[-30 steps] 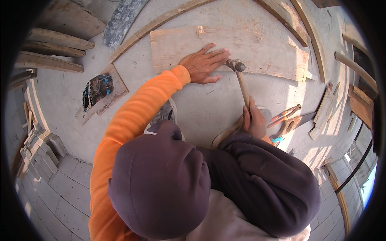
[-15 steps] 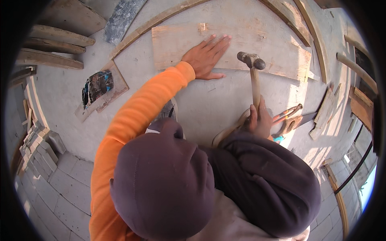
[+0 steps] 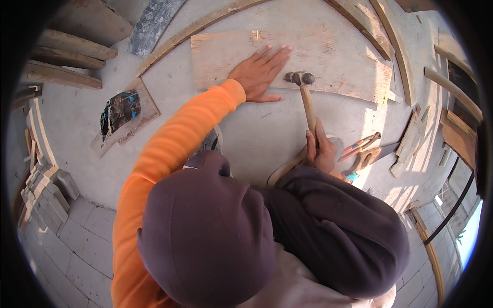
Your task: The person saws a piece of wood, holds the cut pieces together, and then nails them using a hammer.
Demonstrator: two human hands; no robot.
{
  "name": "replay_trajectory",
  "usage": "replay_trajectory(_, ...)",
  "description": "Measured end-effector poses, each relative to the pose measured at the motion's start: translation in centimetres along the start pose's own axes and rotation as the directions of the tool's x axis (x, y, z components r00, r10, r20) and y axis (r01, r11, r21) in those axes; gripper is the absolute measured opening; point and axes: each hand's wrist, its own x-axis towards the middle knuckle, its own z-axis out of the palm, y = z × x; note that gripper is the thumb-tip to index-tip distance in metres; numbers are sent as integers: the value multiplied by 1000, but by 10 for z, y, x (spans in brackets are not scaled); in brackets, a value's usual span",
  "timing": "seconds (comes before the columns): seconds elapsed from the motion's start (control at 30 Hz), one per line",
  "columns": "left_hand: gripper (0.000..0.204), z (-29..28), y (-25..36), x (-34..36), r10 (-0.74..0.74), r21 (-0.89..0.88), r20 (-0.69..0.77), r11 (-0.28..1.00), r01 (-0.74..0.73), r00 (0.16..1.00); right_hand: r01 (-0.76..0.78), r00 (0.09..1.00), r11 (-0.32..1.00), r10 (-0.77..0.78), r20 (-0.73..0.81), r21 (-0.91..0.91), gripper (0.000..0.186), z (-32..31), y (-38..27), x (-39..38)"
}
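A pale, thin wooden board lies flat on the concrete floor in front of me. My left hand rests on its left half with the fingers spread, the thumb pointing right past the near edge. My right hand is closed round the wooden handle of a ball-peen hammer. The hammer's dark metal head is at the board's near edge, to the right of my left hand; whether it touches the board I cannot tell.
Orange-handled pincers and a handsaw lie right of my right hand. A torn black-and-blue bag lies on a scrap of board at left. Long timber strips curve round the far side. Stacked blocks stand at lower left.
The hammer and my right hand have shifted left, with the hammer head nearer my left hand. My left hand stays spread on the board. The whole view has moved slightly.
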Motion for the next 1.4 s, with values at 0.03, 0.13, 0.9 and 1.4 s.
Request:
replay_trajectory(0.03,107,0,2,-2,-2,-6,-1,1000,2,1000,-25,1000,1000,25,-4,13,44,2,-2,4)
replay_trajectory(0.13,107,0,-7,2,-4,25,-17,1000,5,1000,-49,996,997,53,-76,51,43,-7,-9,8)
replay_trajectory(0.9,114,2,0,-4,-51,64,0,997,50,999,-90,996,996,91,-23,11,42,-6,-13,5)
replay_trajectory(1.4,117,1,0,-2,-43,44,-14,998,43,999,133,991,989,-130,36,-71,43,-1,9,6)
